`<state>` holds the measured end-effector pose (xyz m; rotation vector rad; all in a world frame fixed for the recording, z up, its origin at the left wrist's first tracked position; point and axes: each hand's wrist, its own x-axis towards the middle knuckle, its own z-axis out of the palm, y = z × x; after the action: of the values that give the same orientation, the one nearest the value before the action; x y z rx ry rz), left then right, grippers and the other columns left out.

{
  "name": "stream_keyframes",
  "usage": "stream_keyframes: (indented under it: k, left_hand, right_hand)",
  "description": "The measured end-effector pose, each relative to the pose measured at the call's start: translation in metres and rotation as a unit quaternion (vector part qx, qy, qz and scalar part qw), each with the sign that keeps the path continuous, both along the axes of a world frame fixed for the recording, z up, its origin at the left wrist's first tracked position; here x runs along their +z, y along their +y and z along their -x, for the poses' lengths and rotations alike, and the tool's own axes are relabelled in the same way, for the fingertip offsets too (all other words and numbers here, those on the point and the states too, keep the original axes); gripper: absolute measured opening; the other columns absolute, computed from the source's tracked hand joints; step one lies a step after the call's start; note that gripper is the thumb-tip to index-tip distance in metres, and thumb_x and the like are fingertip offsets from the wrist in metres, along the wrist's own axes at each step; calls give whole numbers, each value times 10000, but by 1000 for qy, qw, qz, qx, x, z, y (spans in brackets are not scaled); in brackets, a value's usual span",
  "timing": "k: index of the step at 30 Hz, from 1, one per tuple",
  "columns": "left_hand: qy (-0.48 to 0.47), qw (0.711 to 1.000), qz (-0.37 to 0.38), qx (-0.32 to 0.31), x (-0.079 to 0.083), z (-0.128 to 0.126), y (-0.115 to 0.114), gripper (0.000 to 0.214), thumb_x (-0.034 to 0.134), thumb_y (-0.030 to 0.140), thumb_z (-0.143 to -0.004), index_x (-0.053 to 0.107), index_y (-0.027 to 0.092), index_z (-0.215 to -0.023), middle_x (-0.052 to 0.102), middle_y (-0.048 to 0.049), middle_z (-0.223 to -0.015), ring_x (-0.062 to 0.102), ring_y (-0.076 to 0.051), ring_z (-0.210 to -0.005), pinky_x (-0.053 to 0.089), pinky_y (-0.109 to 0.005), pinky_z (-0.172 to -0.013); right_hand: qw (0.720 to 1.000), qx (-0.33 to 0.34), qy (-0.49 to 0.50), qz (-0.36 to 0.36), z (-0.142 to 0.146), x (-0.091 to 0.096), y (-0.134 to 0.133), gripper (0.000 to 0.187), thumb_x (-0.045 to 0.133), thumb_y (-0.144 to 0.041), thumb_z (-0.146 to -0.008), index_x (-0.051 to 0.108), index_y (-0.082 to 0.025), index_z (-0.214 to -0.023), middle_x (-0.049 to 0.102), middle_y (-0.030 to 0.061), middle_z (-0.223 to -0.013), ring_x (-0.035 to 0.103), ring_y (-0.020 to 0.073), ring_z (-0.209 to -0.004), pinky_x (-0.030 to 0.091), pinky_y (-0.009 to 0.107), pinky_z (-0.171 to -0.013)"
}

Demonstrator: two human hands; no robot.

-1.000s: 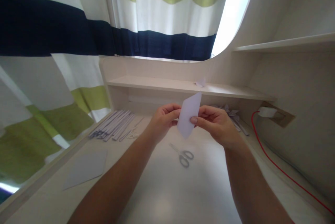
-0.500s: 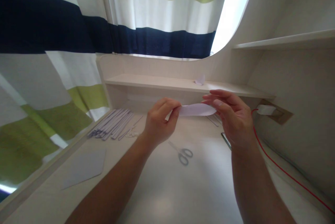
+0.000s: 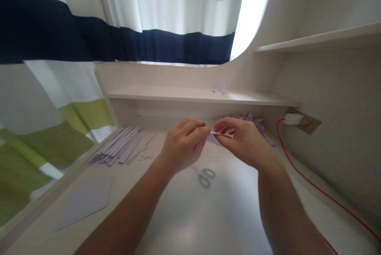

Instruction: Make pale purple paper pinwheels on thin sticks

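Note:
A small piece of pale folded paper (image 3: 213, 140) is held up above the desk between my two hands. My left hand (image 3: 183, 140) pinches its left end between thumb and fingers. On the other end, my right hand (image 3: 242, 140) is closed with curled fingers and the thumb along the paper's lower side. Much of the paper is hidden by the fingers. Below the hands, a pair of scissors (image 3: 205, 176) with grey handles lies on the desk, its blades partly behind my left hand.
Several folded paper strips (image 3: 122, 145) lie at the left, beside a small tangle of pale string (image 3: 144, 155). A flat paper sheet (image 3: 86, 201) lies nearer. Folded paper pieces (image 3: 248, 118) are heaped behind my right hand. A red cable (image 3: 300, 175) runs along the right wall.
My right hand has turned inward and moved left, closing on the paper's right end. The paper now looks narrower and tilted. The view has shifted slightly right.

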<state>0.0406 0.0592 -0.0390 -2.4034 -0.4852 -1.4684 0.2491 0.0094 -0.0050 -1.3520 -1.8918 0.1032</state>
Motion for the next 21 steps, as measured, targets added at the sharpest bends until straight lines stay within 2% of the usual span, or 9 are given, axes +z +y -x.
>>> stream_keyframes:
  k: [5,12,14,16,18,21]
  left_hand:
    - [3,1000,-10,-2,-3,-5,1,132,589,132,-991,707,191,-987,773,-97,-978,684,-223,-903,558,-359,-827]
    - [18,1000,-3,7,-4,-5,2,132,584,136,-984,703,187,-957,771,-91,-945,686,-227,-878,554,-358,-795]
    - [12,1000,18,14,-3,-3,4,135,586,140,-982,709,191,-959,774,-94,-953,692,-232,-895,556,-364,-815]
    - [-19,998,58,19,-3,1,8,128,599,150,-976,718,196,-958,773,-93,-955,697,-234,-919,556,-369,-846]
    - [-73,991,111,14,-1,5,11,111,623,165,-963,724,199,-932,767,-78,-929,698,-227,-914,554,-364,-863]
    - [-161,963,216,-22,3,8,12,106,661,205,-949,739,203,-878,770,-49,-897,702,-197,-860,556,-314,-802]
  right_hand:
    - [995,-38,-87,-4,5,0,2,66,705,-236,-897,766,-249,-878,799,36,-863,727,240,-800,511,372,-728]
    - [997,-18,-70,22,6,0,3,130,664,-168,-892,770,-242,-876,805,36,-858,740,228,-809,526,355,-741]
    - [999,15,-29,35,0,0,4,75,705,-253,-924,780,-245,-921,811,41,-899,744,224,-823,549,358,-754]
    - [996,53,57,37,-9,1,5,151,754,-377,-935,785,-245,-1001,817,54,-980,753,226,-873,580,366,-788]
    - [982,80,171,23,-17,2,7,266,787,-455,-921,782,-240,-1077,817,74,-1061,761,232,-940,605,377,-845]
    - [950,111,292,18,-22,2,10,365,873,-443,-850,777,-234,-1133,819,89,-1107,771,232,-985,622,379,-887]
